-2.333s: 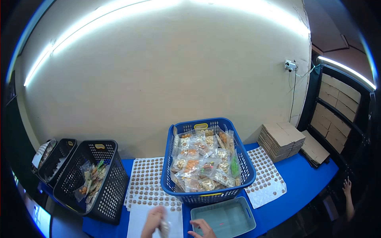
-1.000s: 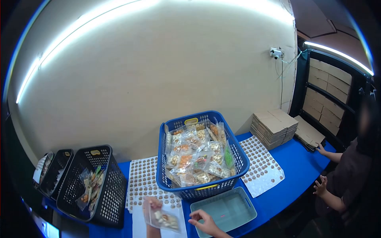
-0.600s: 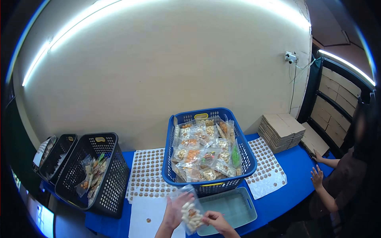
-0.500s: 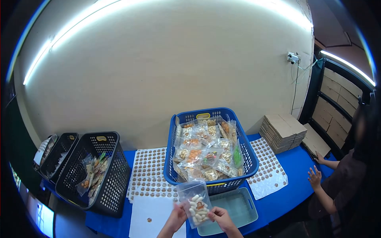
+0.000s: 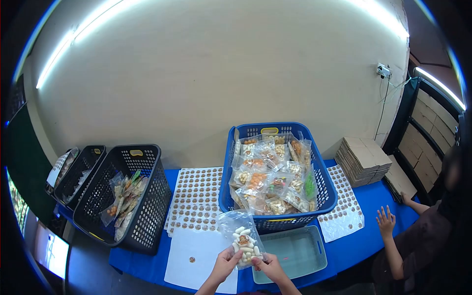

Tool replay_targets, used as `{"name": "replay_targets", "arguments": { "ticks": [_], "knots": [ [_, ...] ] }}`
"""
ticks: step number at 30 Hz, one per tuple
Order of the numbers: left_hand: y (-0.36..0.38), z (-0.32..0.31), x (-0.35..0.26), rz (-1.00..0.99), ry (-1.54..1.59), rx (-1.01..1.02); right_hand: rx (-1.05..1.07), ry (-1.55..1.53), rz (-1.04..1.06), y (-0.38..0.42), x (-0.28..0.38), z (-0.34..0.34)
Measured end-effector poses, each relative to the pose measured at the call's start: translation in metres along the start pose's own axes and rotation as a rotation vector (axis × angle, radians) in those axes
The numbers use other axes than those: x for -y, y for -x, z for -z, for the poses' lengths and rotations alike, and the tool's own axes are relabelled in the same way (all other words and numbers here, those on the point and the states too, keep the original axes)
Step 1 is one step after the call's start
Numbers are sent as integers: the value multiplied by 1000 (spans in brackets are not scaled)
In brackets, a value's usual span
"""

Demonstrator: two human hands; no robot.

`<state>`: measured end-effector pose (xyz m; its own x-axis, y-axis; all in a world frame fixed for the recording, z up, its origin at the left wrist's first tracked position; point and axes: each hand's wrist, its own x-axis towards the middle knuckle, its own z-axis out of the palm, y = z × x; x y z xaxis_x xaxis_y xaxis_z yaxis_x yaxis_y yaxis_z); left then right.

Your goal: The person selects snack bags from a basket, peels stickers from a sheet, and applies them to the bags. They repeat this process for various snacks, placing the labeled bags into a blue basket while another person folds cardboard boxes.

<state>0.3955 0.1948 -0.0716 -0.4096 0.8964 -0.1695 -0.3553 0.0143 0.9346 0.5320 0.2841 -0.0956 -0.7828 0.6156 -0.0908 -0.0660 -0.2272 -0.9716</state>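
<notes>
1. Hands first: the left hand and the right hand sit close together at the bottom of the view, each pinching a lower corner of one clear snack bag, which bears a round brown sticker on its front.
2. The bag stands upright between them, long axis running up and away from the person, open top tilted slightly left. Both hands are equally near, one per corner, left on the left edge, right on the right.
3. Directly under and right of the hands lies a shallow grey tray with nothing visible inside it.
4. Left of the hands lies a white backing sheet carrying a single sticker, and beyond it a fuller sticker sheet.
5. Straight ahead, past the bag's top, is the blue basket, heaped with similar filled bags.
6. Off to the left stands a black basket with a few packets, and darker bins behind it.
7. Far right: a stack of flat cardboard, another sticker sheet, and another person's hand resting on the blue table.
</notes>
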Motion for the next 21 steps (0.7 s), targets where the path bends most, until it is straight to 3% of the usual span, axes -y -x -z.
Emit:
{"name": "replay_targets", "arguments": {
  "ticks": [6, 10, 14, 17, 19, 21],
  "knots": [
    [1, 27, 4, -51, 69, -11, 59, -34, 18, -7, -2, -25],
    [4, 56, 7, -17, 53, -71, 86, 178, -14, -14, -6, -36],
    [9, 72, -7, 19, 43, -48, -22, 290, 50, -28, -8, -42],
    [8, 90, -15, -41, 26, 15, -219, 87, 224, -50, 7, -39],
    [8, 106, -21, -67, 2, 33, -194, 22, 419, -68, 29, -33],
    [10, 121, -25, -64, -54, 11, -136, -249, 250, -79, 52, -38]
  ]
}}
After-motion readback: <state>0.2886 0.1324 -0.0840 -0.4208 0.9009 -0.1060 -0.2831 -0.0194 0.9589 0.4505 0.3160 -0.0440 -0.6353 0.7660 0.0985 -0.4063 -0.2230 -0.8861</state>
